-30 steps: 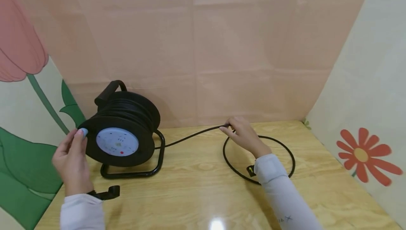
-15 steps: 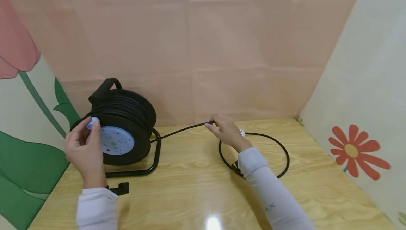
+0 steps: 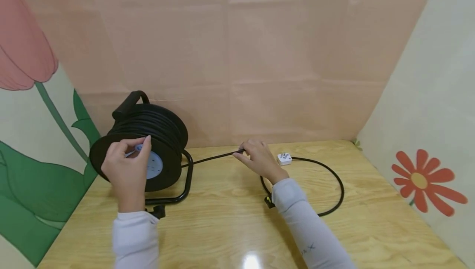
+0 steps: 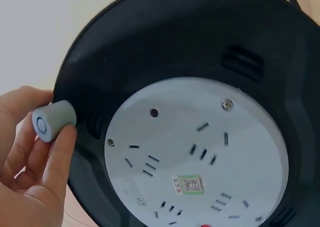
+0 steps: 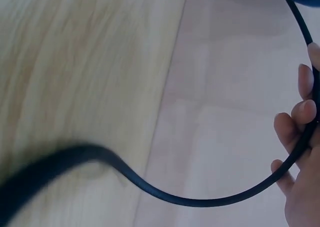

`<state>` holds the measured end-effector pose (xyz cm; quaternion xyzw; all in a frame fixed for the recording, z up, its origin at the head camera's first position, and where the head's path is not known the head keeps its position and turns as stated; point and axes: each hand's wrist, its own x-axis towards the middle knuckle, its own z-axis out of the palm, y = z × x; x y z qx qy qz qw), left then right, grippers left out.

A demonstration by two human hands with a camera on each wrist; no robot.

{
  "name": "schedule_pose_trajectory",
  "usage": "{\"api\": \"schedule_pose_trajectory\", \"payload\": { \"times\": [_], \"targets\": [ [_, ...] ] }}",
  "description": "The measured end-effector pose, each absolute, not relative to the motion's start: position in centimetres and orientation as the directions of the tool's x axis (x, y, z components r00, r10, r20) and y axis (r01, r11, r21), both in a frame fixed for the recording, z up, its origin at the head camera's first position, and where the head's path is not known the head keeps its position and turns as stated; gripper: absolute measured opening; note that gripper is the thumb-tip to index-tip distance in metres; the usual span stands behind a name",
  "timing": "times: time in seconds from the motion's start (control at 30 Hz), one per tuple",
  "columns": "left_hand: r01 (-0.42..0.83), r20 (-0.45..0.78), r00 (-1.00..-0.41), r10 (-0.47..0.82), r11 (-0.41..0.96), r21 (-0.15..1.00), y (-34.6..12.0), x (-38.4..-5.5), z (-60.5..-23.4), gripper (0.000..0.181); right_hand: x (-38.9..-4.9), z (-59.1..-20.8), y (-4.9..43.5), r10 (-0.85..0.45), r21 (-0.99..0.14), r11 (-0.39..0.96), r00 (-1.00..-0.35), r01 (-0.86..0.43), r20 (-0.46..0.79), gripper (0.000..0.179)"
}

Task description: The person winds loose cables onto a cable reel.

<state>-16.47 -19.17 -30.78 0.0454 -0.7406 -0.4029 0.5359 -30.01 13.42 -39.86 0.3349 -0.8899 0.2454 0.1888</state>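
Note:
A black cable reel [image 3: 99, 157] stands on its tubular frame at the table's left. My left hand [image 3: 128, 170] pinches the small pale blue-grey knob [image 4: 57, 119] on its front flange, between thumb and fingers. The round socket panel [image 4: 200, 147] sits in the middle of that flange, partly behind the hand in the head view. Farther right, my right hand [image 3: 259, 161] holds the black cable [image 3: 211, 158] that runs out from the reel. In the right wrist view, the cable [image 5: 195, 203] passes through curled fingers and sags behind the hand.
The cable's loose end curves over the wooden table [image 3: 215, 232] at right and ends in a white plug [image 3: 284, 159], prongs up. A pink backdrop [image 3: 259, 54] rises behind the table. Patterned side panels [image 3: 426, 95] flank it.
My left hand has carried the knob clockwise, rightward over the socket panel, as the reel turned. My right hand has shifted left towards the reel. The white plug has come into view.

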Motion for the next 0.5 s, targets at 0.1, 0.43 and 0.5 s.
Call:
{"api": "schedule_pose_trajectory", "payload": {
  "times": [0.1, 0.43, 0.5],
  "targets": [
    [0.354, 0.749, -0.441, -0.494, 0.671, 0.651, -18.9, -16.4, -31.0, 0.026, -29.8, -40.1, 13.0, -0.508, -0.295, 0.663, -0.703, -0.688, 0.498, 0.031],
    [0.34, 0.749, -0.489, -0.447, 0.694, 0.635, -18.3, -16.1, -31.4, 0.025, -29.2, -40.4, 11.4, -0.518, -0.306, 0.639, -0.69, -0.705, 0.506, 0.023],
    [0.331, 0.753, -0.5, -0.428, 0.709, 0.623, -18.2, -16.1, -31.6, 0.024, -29.1, -40.5, 11.0, -0.526, -0.302, 0.63, -0.68, -0.715, 0.511, 0.022]
  ]
}}
